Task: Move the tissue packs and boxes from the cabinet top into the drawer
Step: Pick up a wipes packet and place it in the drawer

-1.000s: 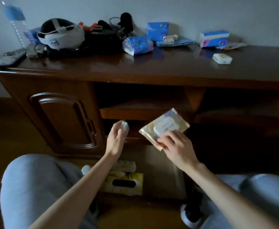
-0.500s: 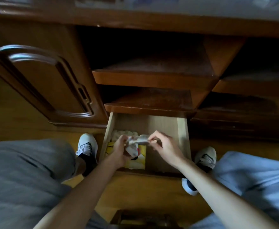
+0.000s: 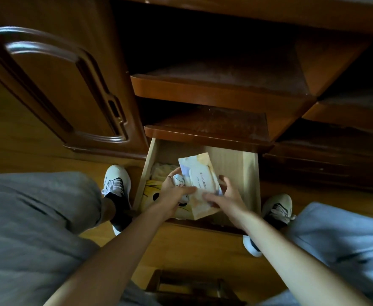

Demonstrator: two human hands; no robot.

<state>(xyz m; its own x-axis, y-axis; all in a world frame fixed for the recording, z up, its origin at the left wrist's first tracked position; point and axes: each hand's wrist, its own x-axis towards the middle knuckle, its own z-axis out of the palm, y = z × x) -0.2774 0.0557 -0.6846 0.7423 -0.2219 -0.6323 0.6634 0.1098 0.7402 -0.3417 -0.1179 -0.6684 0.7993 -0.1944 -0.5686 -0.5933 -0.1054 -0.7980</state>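
Observation:
The pale wooden drawer (image 3: 250, 173) stands pulled out at floor level under the dark cabinet. Both hands are inside it. My right hand (image 3: 226, 198) grips a flat cream wipes pack (image 3: 199, 175) with a white flap lid, tilted over the drawer's middle. My left hand (image 3: 173, 194) is closed on a small white tissue pack (image 3: 179, 181) and its thumb rests on the wipes pack. Under my left hand lies a yellow tissue box (image 3: 151, 192), with a pale soft pack (image 3: 164, 170) behind it. The cabinet top is out of view.
Two wooden shelves (image 3: 203, 89) jut out above the drawer, and a closed cabinet door (image 3: 55, 85) stands to the left. My knees in grey trousers and both white shoes (image 3: 115, 180) flank the drawer. A dark wooden object (image 3: 187, 286) sits on the floor near me.
The view dropped from the cabinet top to the drawer. Both hands came down with their packs into the drawer, and the wipes pack now lies flatter, face up.

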